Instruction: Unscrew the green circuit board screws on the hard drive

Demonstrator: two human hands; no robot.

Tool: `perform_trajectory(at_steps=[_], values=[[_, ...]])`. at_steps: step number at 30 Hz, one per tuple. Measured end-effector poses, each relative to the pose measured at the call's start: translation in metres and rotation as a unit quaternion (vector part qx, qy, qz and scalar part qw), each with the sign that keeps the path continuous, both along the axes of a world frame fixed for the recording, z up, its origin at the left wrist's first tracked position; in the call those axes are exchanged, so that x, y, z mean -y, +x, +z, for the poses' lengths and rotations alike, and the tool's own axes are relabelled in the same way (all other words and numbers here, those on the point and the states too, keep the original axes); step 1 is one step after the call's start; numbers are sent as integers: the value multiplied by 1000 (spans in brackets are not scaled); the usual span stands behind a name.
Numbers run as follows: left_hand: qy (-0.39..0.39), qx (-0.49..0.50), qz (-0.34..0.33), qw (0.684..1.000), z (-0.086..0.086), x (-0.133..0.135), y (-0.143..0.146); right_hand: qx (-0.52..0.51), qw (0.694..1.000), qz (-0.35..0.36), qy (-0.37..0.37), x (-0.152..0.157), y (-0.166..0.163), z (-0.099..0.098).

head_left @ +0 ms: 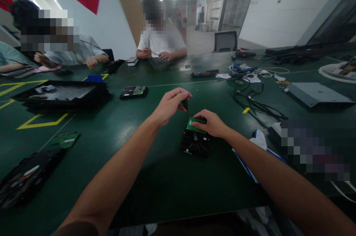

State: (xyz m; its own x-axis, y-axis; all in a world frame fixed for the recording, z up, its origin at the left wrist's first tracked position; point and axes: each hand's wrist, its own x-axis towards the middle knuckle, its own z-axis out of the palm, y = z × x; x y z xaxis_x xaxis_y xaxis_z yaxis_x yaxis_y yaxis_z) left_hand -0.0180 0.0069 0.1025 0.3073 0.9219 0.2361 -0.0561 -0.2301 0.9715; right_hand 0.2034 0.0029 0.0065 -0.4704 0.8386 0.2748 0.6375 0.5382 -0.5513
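Observation:
In front of me a black hard drive [195,143] lies on the green table, its underside facing up. A green circuit board [197,125] covers the drive's far end. My right hand [210,123] grips this board, thumb on top and fingers curled over the far edge; whether the board is loose from the drive I cannot tell. Just beyond and to the left, my left hand [172,105] is raised above the table. Between its thumb and fingers is a small dark flat piece [185,104], whose kind I cannot make out.
Another hard drive [134,92] lies farther left, near a black tray [63,93]. At lower left are a green board [66,140] and a dark drive body [30,176]. Cables [251,100] and a grey metal box [319,94] occupy the right. Co-workers [161,43] sit opposite.

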Motion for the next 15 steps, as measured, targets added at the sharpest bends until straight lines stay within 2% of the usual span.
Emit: perform_trajectory(at_steps=[4,10,15], values=[[9,-12,-6,1000,1,-1,-2,-1,1000,0,4,0,0,0],[-64,51,-57,995,0,1,1,4,1000,-2,1,0,0,1],[-18,14,-18,1000,-1,-1,-1,0,1000,-2,-4,1,1,2]])
